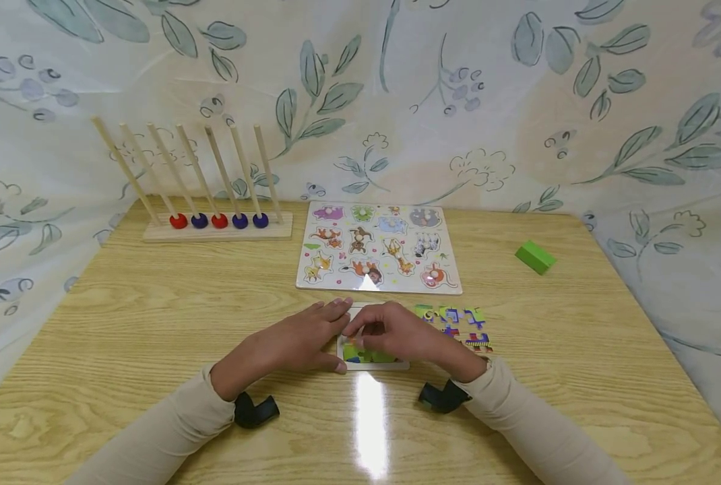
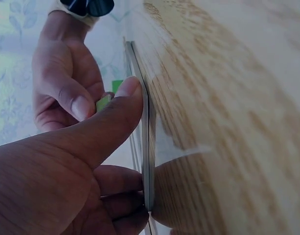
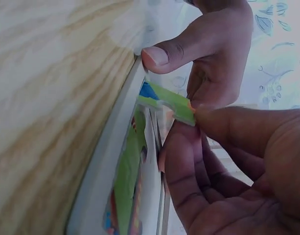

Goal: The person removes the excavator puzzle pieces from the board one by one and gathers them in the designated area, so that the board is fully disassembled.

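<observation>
A small jigsaw puzzle tray (image 1: 377, 366) with a pale rim lies flat in front of me, green pieces (image 1: 360, 353) inside it. My left hand (image 1: 294, 339) rests along the tray's left side, thumb on the rim near the front corner and fingers spread toward the back. Above the tray, my right hand (image 1: 405, 331) pinches a green puzzle piece (image 3: 176, 105) between thumb and fingers. In the right wrist view that piece stands tilted over the tray; a blue patch shows near its lower end. Both hands hide much of the tray in the head view.
Loose puzzle pieces (image 1: 476, 340) lie right of the tray, partly behind my right wrist. Behind sits an animal peg puzzle board (image 1: 379, 248). A wooden rod stand (image 1: 217, 232) with red and blue beads is at back left, a green block (image 1: 536, 257) at right.
</observation>
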A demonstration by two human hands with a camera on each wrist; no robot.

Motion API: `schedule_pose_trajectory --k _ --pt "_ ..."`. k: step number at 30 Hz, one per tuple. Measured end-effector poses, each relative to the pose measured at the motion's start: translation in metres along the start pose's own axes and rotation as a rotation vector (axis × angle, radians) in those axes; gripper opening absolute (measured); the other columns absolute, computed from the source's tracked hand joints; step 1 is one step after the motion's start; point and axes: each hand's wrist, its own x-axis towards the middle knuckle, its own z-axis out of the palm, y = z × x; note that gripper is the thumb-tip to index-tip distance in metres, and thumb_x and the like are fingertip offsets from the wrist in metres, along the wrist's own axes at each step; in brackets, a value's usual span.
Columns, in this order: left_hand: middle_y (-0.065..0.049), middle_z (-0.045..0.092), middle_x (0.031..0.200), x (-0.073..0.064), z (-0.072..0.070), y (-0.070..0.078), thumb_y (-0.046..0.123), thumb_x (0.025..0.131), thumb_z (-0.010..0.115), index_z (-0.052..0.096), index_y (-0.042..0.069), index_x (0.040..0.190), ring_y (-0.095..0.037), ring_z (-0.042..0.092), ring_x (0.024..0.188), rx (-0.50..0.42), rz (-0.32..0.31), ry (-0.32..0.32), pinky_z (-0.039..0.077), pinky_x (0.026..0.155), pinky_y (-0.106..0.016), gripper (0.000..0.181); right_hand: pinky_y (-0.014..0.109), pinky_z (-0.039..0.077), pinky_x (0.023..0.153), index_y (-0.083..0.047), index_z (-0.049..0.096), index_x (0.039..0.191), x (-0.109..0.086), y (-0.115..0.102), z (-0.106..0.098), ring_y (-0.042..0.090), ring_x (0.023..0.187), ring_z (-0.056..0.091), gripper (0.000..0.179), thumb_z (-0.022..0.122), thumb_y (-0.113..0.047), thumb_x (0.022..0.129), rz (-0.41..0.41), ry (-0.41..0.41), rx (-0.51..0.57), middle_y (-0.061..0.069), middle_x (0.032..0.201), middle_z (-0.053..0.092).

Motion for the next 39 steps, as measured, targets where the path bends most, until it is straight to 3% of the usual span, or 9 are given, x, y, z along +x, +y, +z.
schedule_pose_trajectory --k 7,21,27,34,39 --pt "-0.019 0.019 0.158 0.000 0.000 -0.001 0.045 0.088 0.070 0.037 -0.005 0.146 -0.029 0.016 0.146 0.029 0.024 0.007 0.019 0.116 -0.046 0.083 0.023 0.052 0.074 -0.003 0.074 0.105 0.001 0.000 0.001 0.005 0.085 0.062 0.016 0.062 -0.002 0.094 0.027 -0.028 -0.043 -0.002 0.097 0.072" --pt "-0.017 0.019 0.159 -0.001 0.001 0.000 0.045 0.088 0.069 0.037 -0.005 0.147 -0.028 0.015 0.146 0.032 0.007 0.007 0.018 0.116 -0.045 0.084 0.024 0.052 0.069 -0.003 0.074 0.106 -0.008 -0.001 -0.011 0.008 0.078 0.062 0.017 0.062 -0.003 0.094 0.067 0.028 -0.030 -0.001 0.097 0.072" --pt "-0.017 0.019 0.159 0.000 0.001 -0.002 0.045 0.088 0.069 0.037 -0.004 0.148 -0.028 0.015 0.146 0.033 0.010 0.009 0.017 0.116 -0.046 0.084 0.025 0.054 0.072 -0.001 0.074 0.105 -0.015 0.002 -0.017 0.009 0.082 0.064 0.017 0.061 -0.002 0.094 0.064 0.039 -0.025 0.001 0.098 0.072" --pt "-0.018 0.020 0.158 -0.001 0.001 -0.001 0.044 0.088 0.070 0.037 -0.004 0.147 -0.029 0.016 0.146 0.030 0.016 0.012 0.018 0.116 -0.047 0.083 0.023 0.048 0.060 -0.001 0.073 0.106 -0.026 0.006 -0.027 0.010 0.075 0.061 0.018 0.060 0.000 0.094 0.080 0.067 -0.046 0.000 0.095 0.072" --pt "-0.017 0.019 0.159 -0.001 0.001 0.000 0.045 0.088 0.070 0.036 -0.004 0.148 -0.029 0.016 0.146 0.028 0.005 0.007 0.017 0.116 -0.046 0.084 0.025 0.052 0.065 -0.001 0.073 0.106 -0.035 0.010 -0.035 0.012 0.080 0.065 0.017 0.061 -0.001 0.094 0.088 0.079 -0.043 0.002 0.097 0.072"
